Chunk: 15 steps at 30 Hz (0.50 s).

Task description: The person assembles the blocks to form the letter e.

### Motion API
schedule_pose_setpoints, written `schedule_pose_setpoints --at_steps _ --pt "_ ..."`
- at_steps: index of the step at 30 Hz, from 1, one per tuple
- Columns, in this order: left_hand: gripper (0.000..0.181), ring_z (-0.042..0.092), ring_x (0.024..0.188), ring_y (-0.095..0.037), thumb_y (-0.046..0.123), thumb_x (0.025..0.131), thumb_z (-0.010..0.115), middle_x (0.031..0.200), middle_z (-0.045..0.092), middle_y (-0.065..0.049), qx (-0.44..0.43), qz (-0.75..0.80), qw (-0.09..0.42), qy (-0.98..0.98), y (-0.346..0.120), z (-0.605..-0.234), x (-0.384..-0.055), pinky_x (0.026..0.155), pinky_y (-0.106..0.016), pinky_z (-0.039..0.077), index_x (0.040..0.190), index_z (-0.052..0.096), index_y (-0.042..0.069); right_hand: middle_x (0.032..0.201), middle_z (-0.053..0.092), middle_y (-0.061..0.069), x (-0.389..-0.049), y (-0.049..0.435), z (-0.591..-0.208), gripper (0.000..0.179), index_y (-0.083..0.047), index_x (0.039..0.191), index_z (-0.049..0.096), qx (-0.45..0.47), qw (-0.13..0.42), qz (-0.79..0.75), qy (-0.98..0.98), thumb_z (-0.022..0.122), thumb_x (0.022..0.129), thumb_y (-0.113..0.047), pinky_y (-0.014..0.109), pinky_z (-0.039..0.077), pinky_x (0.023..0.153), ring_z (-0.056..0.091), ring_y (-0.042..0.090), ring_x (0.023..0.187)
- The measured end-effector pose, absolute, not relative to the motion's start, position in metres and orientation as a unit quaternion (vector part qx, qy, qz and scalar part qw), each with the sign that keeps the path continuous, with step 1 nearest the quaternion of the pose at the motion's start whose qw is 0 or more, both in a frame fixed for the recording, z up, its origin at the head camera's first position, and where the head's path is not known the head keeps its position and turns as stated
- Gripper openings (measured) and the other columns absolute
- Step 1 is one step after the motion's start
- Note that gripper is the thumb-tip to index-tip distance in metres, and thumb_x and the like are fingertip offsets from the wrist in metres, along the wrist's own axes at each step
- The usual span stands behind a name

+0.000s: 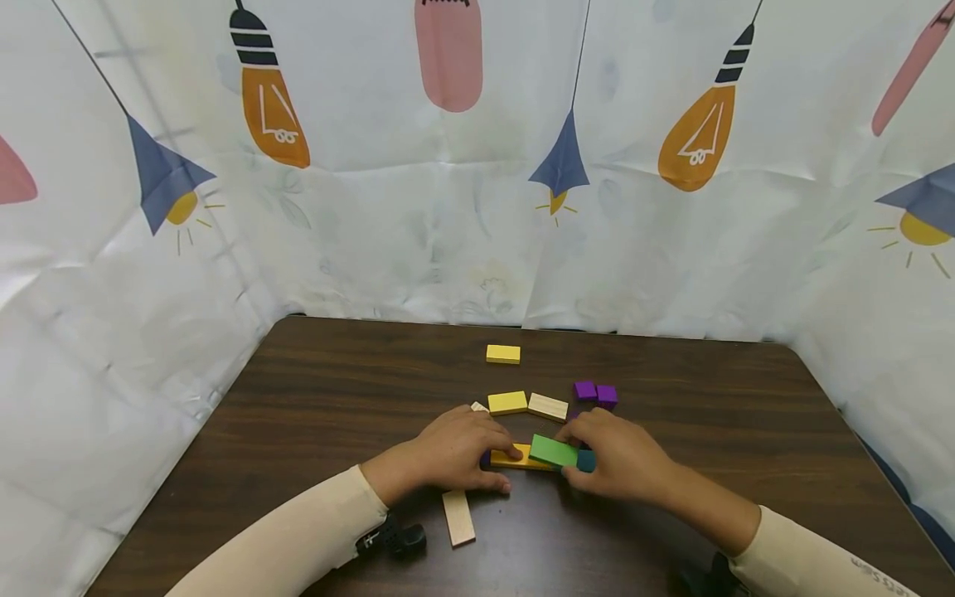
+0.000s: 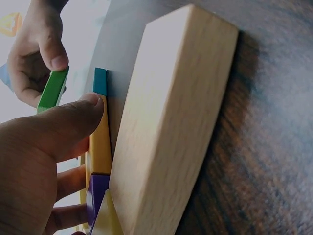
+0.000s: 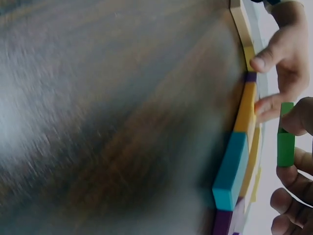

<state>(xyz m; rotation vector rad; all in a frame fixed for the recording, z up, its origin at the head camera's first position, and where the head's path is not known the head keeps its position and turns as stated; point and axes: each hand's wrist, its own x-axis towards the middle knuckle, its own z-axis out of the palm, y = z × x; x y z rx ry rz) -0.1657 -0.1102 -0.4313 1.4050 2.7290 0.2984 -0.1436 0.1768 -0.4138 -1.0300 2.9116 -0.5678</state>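
Observation:
My right hand (image 1: 622, 456) pinches a green block (image 1: 548, 450) between thumb and fingers, holding it up over a row of blocks. In that row lie an orange block (image 1: 507, 461) and a teal block (image 1: 587, 461), end to end in the right wrist view. My left hand (image 1: 462, 452) is at the row's left part, its index fingertip at the orange block and its thumb apart in front. A purple block (image 2: 97, 191) adjoins the orange one, partly hidden by the left fingers. A plain wooden block (image 1: 458, 518) lies in front of the left hand.
Behind the hands lie a yellow block (image 1: 507, 403), a wooden block (image 1: 548, 407) and purple blocks (image 1: 607, 396). Another yellow block (image 1: 503, 355) sits farther back on the dark wooden table (image 1: 358, 365). A patterned white cloth (image 1: 418, 232) hangs behind the table.

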Motion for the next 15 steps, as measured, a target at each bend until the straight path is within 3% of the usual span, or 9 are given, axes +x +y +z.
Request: schedule_pose_setpoints --at_steps 15 --pt "0.039 0.059 0.119 -0.008 0.056 0.091 0.072 0.122 0.068 0.018 0.452 0.088 0.037 0.887 -0.109 -0.432 -0.166 0.096 -0.038 0.045 0.123 0.074 0.033 0.1 0.061 -0.015 -0.124 0.167 -0.418 0.032 -0.022 0.109 0.071 -0.37 0.011 -0.179 0.911 0.082 0.083 -0.036 0.027 0.05 0.07 0.052 0.003 0.089"
